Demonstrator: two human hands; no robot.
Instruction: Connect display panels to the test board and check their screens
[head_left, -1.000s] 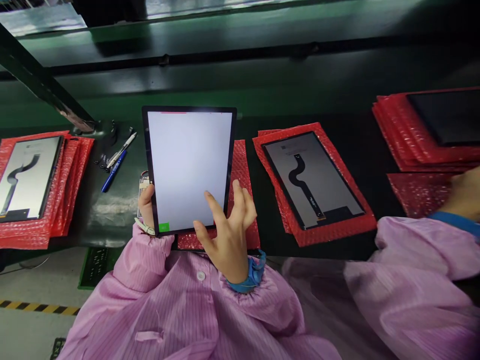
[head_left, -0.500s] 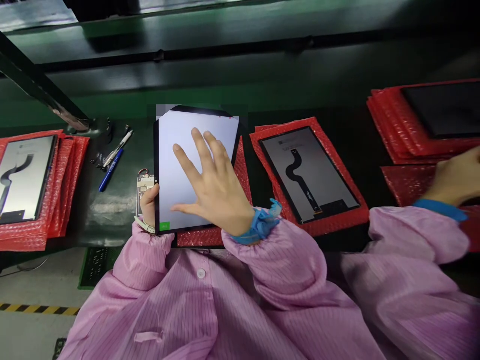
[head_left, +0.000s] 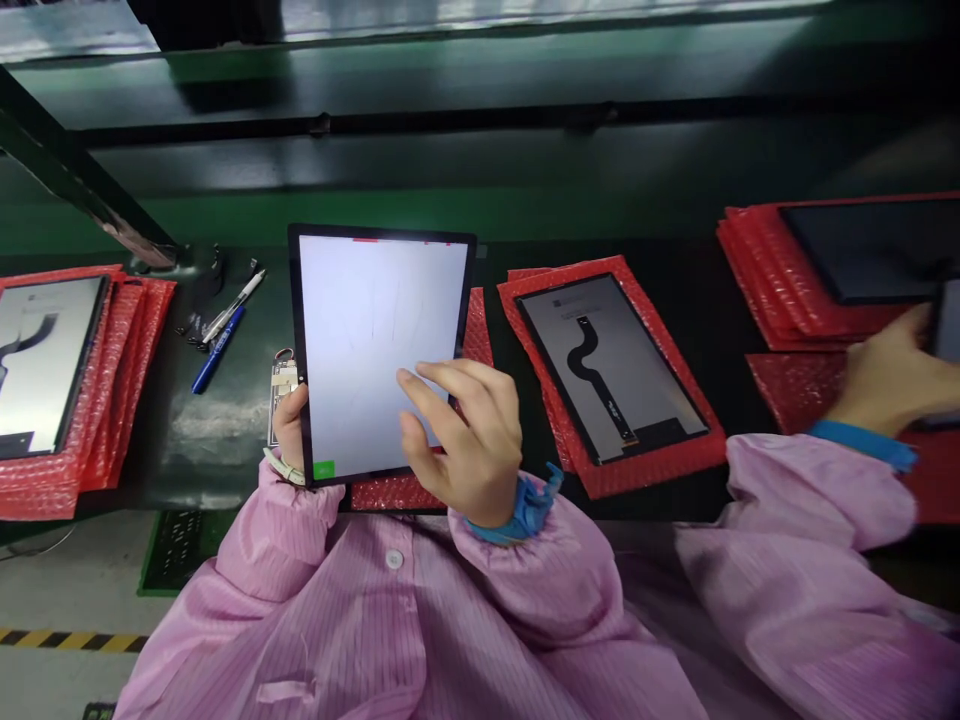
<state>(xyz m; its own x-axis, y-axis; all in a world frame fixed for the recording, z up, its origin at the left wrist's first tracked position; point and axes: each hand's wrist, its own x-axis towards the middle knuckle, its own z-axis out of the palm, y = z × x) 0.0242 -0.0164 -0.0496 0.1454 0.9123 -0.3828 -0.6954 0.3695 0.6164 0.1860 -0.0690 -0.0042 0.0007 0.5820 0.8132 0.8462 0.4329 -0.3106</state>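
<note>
A lit tablet screen (head_left: 367,300) with a black border is tilted up in front of me. It shows white, with a green block at its lower left corner, small red marks along the top and faint thin lines. My left hand (head_left: 291,420) grips its left edge, thumb at the front and the other fingers hidden behind. Over the lower right of the screen is my right hand (head_left: 476,440), fingers bent and apart, holding nothing; I cannot tell whether its fingertips touch the glass. A small circuit board (head_left: 282,382) shows partly beside my left hand.
Display panels with black ribbon cables lie on red bubble bags at right (head_left: 637,375) and left (head_left: 52,350). A blue pen (head_left: 217,350) and a white pen (head_left: 234,306) lie on the bench. At far right a co-worker's hand (head_left: 889,375) holds a dark panel near stacked red bags (head_left: 772,290).
My right hand has moved down and right across the screen, its spread fingers now bent. My left hand keeps its hold. The co-worker's hand now has a dark panel in it.
</note>
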